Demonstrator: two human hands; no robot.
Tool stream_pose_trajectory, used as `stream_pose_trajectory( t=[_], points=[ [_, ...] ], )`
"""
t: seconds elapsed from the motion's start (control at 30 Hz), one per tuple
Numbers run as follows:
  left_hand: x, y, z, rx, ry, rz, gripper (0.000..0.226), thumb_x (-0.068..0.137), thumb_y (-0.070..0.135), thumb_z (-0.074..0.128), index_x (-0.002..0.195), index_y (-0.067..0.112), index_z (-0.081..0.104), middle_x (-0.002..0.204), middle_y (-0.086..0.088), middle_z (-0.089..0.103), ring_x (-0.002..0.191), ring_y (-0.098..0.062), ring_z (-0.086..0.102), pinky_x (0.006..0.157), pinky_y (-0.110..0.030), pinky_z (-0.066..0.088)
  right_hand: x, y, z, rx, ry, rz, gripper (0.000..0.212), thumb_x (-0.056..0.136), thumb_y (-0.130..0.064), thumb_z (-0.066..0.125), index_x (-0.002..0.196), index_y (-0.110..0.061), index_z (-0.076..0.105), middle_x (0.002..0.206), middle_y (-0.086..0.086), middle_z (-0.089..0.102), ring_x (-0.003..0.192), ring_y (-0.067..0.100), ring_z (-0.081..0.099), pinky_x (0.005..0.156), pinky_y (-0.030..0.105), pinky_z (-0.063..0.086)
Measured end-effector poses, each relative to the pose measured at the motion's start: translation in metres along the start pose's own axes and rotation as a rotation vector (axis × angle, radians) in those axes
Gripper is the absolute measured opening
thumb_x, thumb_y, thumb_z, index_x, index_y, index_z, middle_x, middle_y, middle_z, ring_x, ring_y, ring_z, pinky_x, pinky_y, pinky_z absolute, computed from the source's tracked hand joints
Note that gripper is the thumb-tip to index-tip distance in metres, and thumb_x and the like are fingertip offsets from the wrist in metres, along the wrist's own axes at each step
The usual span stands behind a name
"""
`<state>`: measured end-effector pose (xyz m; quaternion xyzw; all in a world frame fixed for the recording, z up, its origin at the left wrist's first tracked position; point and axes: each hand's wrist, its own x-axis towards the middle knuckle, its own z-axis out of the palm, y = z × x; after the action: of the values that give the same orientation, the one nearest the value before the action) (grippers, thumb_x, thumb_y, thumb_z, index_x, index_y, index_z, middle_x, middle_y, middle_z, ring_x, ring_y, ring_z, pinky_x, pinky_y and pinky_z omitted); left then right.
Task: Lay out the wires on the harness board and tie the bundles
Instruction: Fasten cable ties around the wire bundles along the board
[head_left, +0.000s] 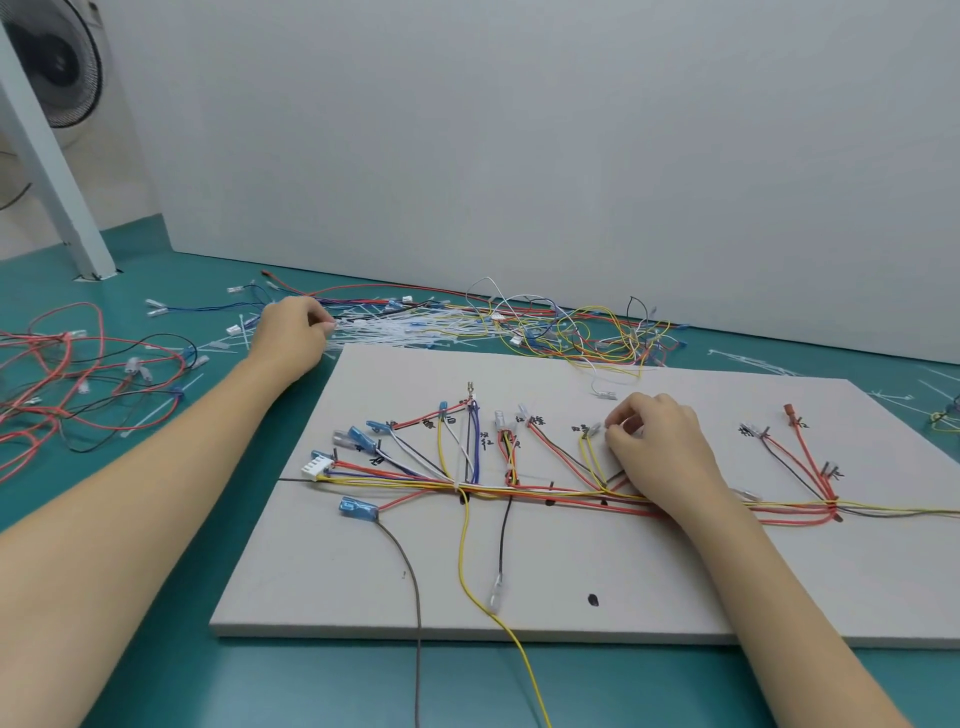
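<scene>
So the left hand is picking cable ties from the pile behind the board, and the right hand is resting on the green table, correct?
Not quite. The head view shows the right hand on the harness board, fingers curled at a yellow wire's terminal. The left hand does reach the cable ties.

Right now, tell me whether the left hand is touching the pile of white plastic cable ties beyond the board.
Touching. The head view shows the left hand with its fingertips pinched on the near end of the pile of white plastic cable ties, no gap visible.

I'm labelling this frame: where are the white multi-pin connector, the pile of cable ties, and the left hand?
white multi-pin connector (317, 462), head view, middle of its housing
pile of cable ties (395, 328), head view, centre of the pile
left hand (291, 332), head view, back of the hand
</scene>
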<state>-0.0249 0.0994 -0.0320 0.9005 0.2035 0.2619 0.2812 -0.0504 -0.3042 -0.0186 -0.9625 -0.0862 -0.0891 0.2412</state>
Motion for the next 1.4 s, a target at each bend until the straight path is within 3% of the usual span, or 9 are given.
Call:
stream_pose_trajectory(
  t=[0.23,0.33,0.5,0.67,0.87,0.97,1.07,1.17,1.4],
  points=[
    [-0.026,0.075,-0.018,-0.175,0.102,0.312,0.008,0.091,0.011,0.064,0.091,0.008,0.071,0.092,-0.008,0.064,0.081,-0.018,0.056,0.075,-0.026,0.040,-0.005,-0.010,0.000,0.066,0.186,-0.031,0.009,0.089,-0.025,0.054,0.088,-0.027,0.063,0.096,-0.007,0.059,0.096,0.019,0.044,0.079,0.035,0.032],
    [-0.056,0.123,-0.026,-0.324,-0.026,0.395,0.006,0.088,0.012,0.069,0.091,0.010,0.073,0.086,-0.006,0.069,0.076,-0.014,0.059,0.069,-0.021,0.044,-0.013,-0.024,-0.006,0.285,0.290,-0.157,0.012,0.089,-0.019,0.059,0.082,-0.026,0.066,0.088,-0.011,0.064,0.088,0.016,0.054,0.079,0.033,0.037],
    [-0.111,0.168,-0.024,-0.635,-0.477,0.319,0.005,0.082,0.010,0.075,0.084,0.014,0.074,0.068,0.005,0.071,0.063,-0.004,0.064,0.062,-0.017,0.051,-0.029,-0.054,-0.013,1.031,-0.066,-0.096,0.012,0.092,-0.015,0.062,0.096,-0.018,0.073,0.074,-0.002,0.068,0.063,0.011,0.061,0.056,0.021,0.048],
    [-0.138,0.177,-0.016,-0.699,-0.661,0.306,0.011,0.085,0.012,0.073,0.076,0.018,0.073,0.061,0.005,0.069,0.055,-0.006,0.063,0.054,-0.018,0.049,-0.032,-0.059,-0.011,1.195,-0.166,-0.032,0.017,0.089,-0.017,0.065,0.102,-0.011,0.074,0.080,0.005,0.069,0.059,0.013,0.057,0.054,0.022,0.048],
    [-0.142,0.175,-0.015,-0.765,-0.674,0.200,0.009,0.088,0.014,0.070,0.081,0.010,0.073,0.067,-0.002,0.070,0.060,-0.011,0.065,0.057,-0.022,0.055,-0.028,-0.054,-0.019,1.331,-0.140,0.037,0.016,0.091,-0.017,0.061,0.089,-0.009,0.075,0.085,0.004,0.073,0.074,0.012,0.064,0.065,0.022,0.054],
    [-0.145,0.166,-0.017,-0.621,-0.447,0.267,0.025,0.094,0.034,0.061,0.081,0.016,0.073,0.080,0.001,0.070,0.071,-0.008,0.062,0.066,-0.021,0.048,-0.017,-0.040,-0.037,1.407,-0.059,0.098,0.017,0.097,-0.011,0.052,0.091,-0.006,0.067,0.067,0.002,0.069,0.063,0.013,0.067,0.064,0.024,0.058],
    [-0.161,0.150,-0.024,-0.342,-0.182,0.556,0.032,0.090,0.050,0.053,0.092,0.022,0.068,0.091,0.007,0.059,0.093,-0.010,0.052,0.082,-0.019,0.039,-0.008,-0.017,-0.044,0.963,0.084,0.117,0.021,0.099,-0.011,0.048,0.097,-0.004,0.068,0.062,0.002,0.048,0.048,0.014,0.048,0.047,0.024,0.043],
    [-0.174,0.141,-0.032,-0.304,-0.316,0.723,0.036,0.083,0.056,0.056,0.090,0.023,0.067,0.090,0.009,0.059,0.093,-0.011,0.051,0.085,-0.024,0.039,-0.007,-0.007,-0.039,0.445,0.036,0.060,0.022,0.093,-0.024,0.060,0.082,-0.007,0.070,0.059,0.000,0.043,0.053,0.015,0.037,0.052,0.027,0.028],
    [-0.181,0.135,-0.021,-0.014,-0.441,0.770,0.017,0.079,0.045,0.070,0.086,0.030,0.070,0.083,0.014,0.061,0.084,-0.007,0.054,0.080,-0.034,0.046,-0.009,0.003,-0.038,0.010,-0.114,0.244,0.022,0.082,-0.035,0.070,0.077,-0.014,0.063,0.075,0.003,0.064,0.081,0.026,0.061,0.064,0.029,0.042]
  ],
)
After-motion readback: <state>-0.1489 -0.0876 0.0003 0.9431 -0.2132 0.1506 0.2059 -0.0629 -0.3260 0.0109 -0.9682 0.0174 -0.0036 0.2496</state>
